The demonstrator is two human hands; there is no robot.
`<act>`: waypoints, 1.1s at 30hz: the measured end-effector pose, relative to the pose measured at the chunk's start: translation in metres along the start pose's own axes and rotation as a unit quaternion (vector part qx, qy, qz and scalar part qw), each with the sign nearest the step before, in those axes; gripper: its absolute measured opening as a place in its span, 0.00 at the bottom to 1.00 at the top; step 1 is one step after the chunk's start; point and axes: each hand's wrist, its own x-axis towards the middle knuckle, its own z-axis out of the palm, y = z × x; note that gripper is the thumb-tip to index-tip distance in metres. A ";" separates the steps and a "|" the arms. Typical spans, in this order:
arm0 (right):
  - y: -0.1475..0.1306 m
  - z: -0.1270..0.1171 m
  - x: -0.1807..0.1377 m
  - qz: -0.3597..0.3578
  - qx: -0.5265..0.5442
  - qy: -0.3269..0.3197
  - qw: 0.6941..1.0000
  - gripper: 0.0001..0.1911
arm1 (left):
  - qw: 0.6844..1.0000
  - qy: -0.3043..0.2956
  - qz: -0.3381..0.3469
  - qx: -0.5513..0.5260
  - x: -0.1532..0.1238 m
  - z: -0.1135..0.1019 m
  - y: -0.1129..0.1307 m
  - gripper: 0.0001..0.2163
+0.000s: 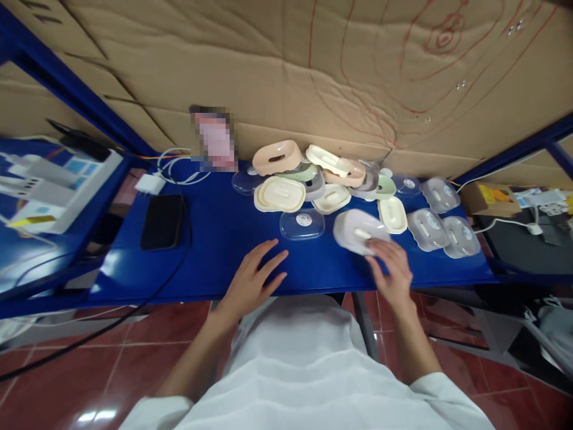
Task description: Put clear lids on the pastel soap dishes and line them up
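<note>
My right hand [394, 272] grips the near right edge of a pale lilac plastic box [351, 230], rounded like a soap box, with a light slot or strip in its face. My left hand [255, 278] is open, its fingers spread above the blue table near the front edge, holding nothing. Just beyond it lies a clear lid [302, 224] with a round sticker. Stacked cream trays [281, 194] lie behind that lid. A single cream tray [393, 215] sits right of the held box.
Peach boxes [275, 158] and green pieces are heaped by the cardboard wall [268, 65]. Several clear-lidded boxes [427, 229] stand at the right. A black phone-like object [162, 222], a white charger [150, 184] and cables lie on the left of the blue table [210, 221].
</note>
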 end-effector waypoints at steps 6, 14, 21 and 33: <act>0.044 -0.025 -0.035 0.114 -0.163 0.112 0.974 0.14 | 0.993 -0.083 -0.011 0.078 0.036 0.005 -0.015 0.29; 0.028 -0.010 -0.074 0.114 -0.143 0.028 0.983 0.13 | 0.993 -0.086 -0.013 0.079 0.050 0.017 -0.021 0.24; -0.001 0.027 -0.032 0.026 0.015 -0.120 0.992 0.16 | 0.994 -0.016 -0.098 -0.040 0.044 0.005 -0.023 0.17; -0.023 0.071 0.020 -0.071 0.086 -0.193 0.975 0.36 | 0.997 0.010 0.004 -0.079 0.037 0.011 0.003 0.18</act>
